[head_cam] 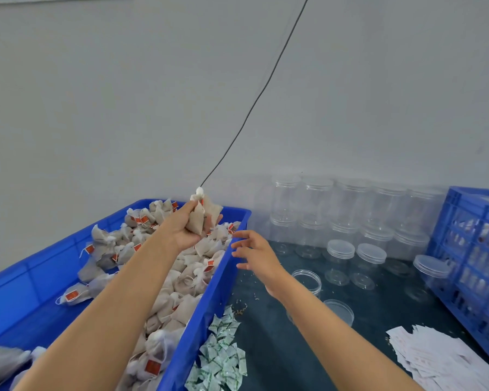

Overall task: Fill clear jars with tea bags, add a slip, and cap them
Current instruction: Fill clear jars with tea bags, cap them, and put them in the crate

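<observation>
A dark teal bench (294, 348) stands against a pale grey wall (124, 94), down which a thin black cable (254, 103) runs. On the bench's left sits a large blue plastic bin (209, 300) heaped with beige mesh tea bags with orange tags (181, 277). A blue slatted plastic crate (469, 263) stands at the right edge. Along the wall, clear plastic jars with clear screw lids (342, 204) are stacked in two tiers; more capped ones stand in front. One uncapped clear jar (308, 280) stands near the right wrist, with a loose clear lid (339, 310) just beside it. White printed paper slips (435, 359) lie piled at lower right. Small green-and-white sachets (223, 359) lie beside the bin. The left hand (187, 230), raised over the bin, grips a bunch of tea bags (201, 215). The right hand (254, 255) hovers at the bin's rim, fingers spread, holding nothing.
</observation>
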